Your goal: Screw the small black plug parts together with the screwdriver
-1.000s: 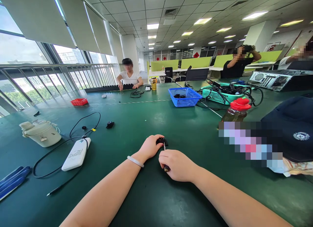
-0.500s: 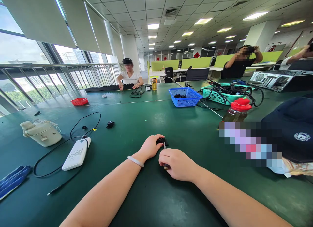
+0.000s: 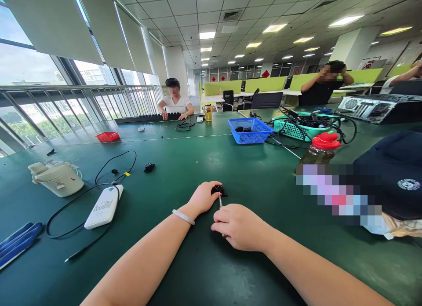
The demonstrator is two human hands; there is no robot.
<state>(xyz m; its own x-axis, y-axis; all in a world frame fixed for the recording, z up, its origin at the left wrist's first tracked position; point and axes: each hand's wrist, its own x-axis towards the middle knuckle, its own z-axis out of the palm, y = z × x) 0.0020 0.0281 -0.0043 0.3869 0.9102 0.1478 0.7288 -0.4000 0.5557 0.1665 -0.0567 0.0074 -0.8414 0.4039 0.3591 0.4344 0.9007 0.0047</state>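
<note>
The left hand (image 3: 202, 197) pins a small, light, rigid black part (image 3: 219, 191) to the tabletop (image 3: 204, 161), its grip clenched on it, while the right hand (image 3: 239, 227) grasps a thin screwdriver (image 3: 220, 201); the part looks best pinched by its sides.

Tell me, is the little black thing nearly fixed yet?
Nothing looks finished. The left hand pins the small black plastic part to the green table, and the right hand works a thin metal-shafted screwdriver into it. Another small black piece lies untouched.

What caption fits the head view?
Left hand steadies a small black part on the green table; right hand applies a screwdriver.
</note>
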